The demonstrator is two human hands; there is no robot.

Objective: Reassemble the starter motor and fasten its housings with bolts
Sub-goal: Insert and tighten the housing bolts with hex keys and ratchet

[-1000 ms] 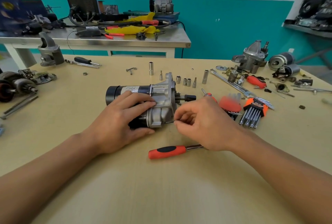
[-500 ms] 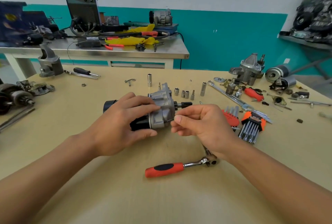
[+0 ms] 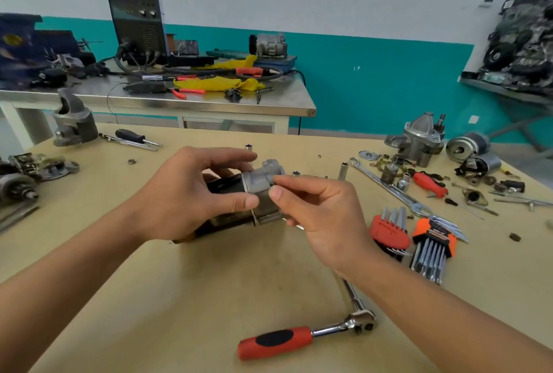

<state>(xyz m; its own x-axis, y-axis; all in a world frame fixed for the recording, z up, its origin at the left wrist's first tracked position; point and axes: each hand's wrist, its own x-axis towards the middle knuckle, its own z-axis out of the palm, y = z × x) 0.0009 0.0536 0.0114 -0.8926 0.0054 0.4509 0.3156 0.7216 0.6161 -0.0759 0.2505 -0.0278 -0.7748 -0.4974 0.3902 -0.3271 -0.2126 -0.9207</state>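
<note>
A starter motor, with a black cylindrical body and a grey cast-metal end housing, is held just above the tan surface in the closed grip of the left hand. The right hand is pinched shut against the housing; what it holds cannot be told. A red-handled ratchet lies nearby, and no writing is legible.
</note>
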